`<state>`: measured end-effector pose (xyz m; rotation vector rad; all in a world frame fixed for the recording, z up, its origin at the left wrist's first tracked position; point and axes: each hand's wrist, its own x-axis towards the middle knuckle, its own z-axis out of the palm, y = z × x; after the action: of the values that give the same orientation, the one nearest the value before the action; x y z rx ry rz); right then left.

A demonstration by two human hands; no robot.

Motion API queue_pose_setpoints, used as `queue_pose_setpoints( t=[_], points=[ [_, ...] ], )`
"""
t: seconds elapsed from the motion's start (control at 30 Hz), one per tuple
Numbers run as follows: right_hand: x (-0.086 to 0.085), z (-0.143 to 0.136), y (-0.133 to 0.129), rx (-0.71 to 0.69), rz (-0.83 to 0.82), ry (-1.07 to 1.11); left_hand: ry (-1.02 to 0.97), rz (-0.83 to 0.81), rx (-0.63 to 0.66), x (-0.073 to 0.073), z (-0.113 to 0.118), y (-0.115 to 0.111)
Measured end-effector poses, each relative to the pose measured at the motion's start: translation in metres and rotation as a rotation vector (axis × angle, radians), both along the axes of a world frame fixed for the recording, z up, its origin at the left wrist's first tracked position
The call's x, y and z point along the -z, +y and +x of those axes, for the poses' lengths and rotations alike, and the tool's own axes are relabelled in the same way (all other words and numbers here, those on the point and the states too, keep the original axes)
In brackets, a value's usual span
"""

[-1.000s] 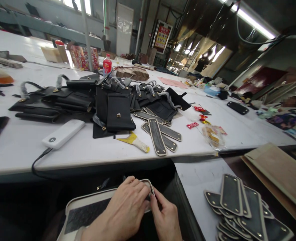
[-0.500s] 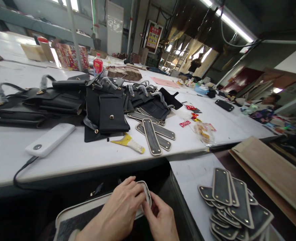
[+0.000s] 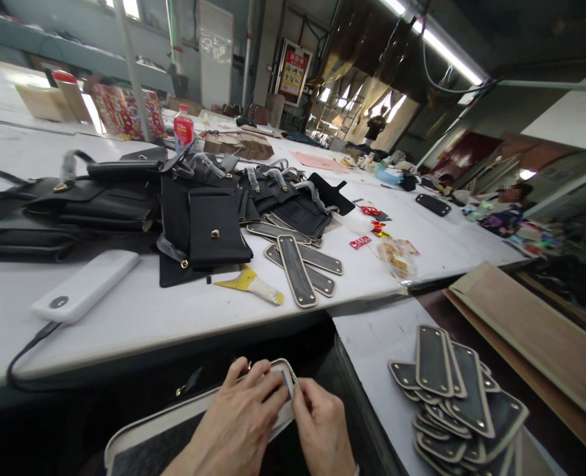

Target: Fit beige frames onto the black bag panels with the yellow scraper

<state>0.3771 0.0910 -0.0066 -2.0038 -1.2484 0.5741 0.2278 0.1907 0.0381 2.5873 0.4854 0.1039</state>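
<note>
Low in front of me, a bag piece (image 3: 157, 441) with a dark face and a pale raised rim lies tilted, running from lower left up to the middle. My left hand (image 3: 241, 413) rests over its right end, fingers bent and pressing near the corner. At that corner my right hand (image 3: 323, 423) pinches the rim between thumb and forefinger. Whether something small is in that pinch, I cannot make out. Dark material with a bit of gold hardware (image 3: 178, 391) shows behind the piece. The underside of the piece is hidden.
Black handbags (image 3: 213, 228) crowd the table ahead. Near them lie studded strips (image 3: 297, 271), a yellow-and-white scraper-like tool (image 3: 251, 284) and a white power bank (image 3: 87, 284) with a cable. Studded panels (image 3: 434, 360) are piled at right, beside brown boards (image 3: 531, 330). People are farther back.
My left hand's fingers have lifted and spread a little over the corner. The right hand still pinches the rim, shifted slightly. The whole view has swung a little to the right.
</note>
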Motion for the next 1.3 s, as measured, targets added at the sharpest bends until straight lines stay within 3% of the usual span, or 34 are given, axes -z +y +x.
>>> queue_pose_setpoints(
  t=[0.33,0.53,0.7,0.87,1.3],
  points=[
    [-0.005,-0.003,0.000,-0.015,0.055,0.081,-0.035,-0.015,-0.030,0.005,-0.003,-0.002],
    [0.014,0.004,-0.002,0.221,0.149,0.830,-0.037,-0.088,0.017,-0.005,-0.009,0.008],
    [0.038,-0.015,0.000,0.302,0.250,1.066,0.009,-0.059,0.082,-0.003,-0.011,0.010],
    [0.045,-0.030,0.003,0.331,0.283,1.479,0.005,0.005,0.083,0.006,-0.015,0.010],
    [0.051,-0.029,0.002,0.327,0.236,1.535,0.126,0.017,0.162,0.008,-0.013,0.013]
  ],
)
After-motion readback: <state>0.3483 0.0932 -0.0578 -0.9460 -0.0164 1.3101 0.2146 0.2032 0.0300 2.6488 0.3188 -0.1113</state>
